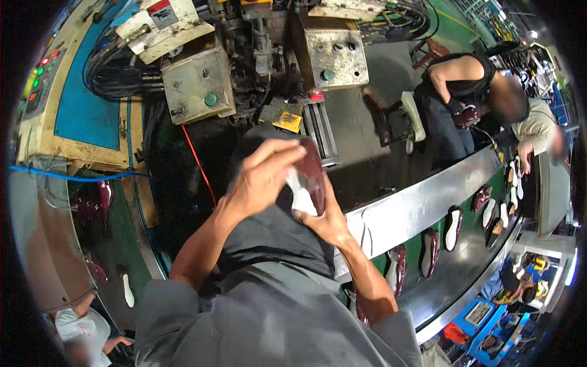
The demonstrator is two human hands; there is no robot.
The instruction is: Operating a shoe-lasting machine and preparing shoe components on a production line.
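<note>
Above my lap I hold a glossy dark red shoe (313,165) with a white piece (302,197), seemingly an insole, along its left side. My right hand (327,219) is closed round the lower end, thumb against the white piece. Across the upper end lie the fingers of my left hand (264,174), bent over the shoe and slightly smeared by motion. Whether the white piece is fixed to the shoe cannot be seen.
On my right a conveyor (449,269) with a metal edge carries several dark red shoes and white soles. Machines with a control box (199,85) and a second control box (333,58) stand ahead. A seated co-worker (455,104) holds a shoe. Another belt (122,238) runs at left.
</note>
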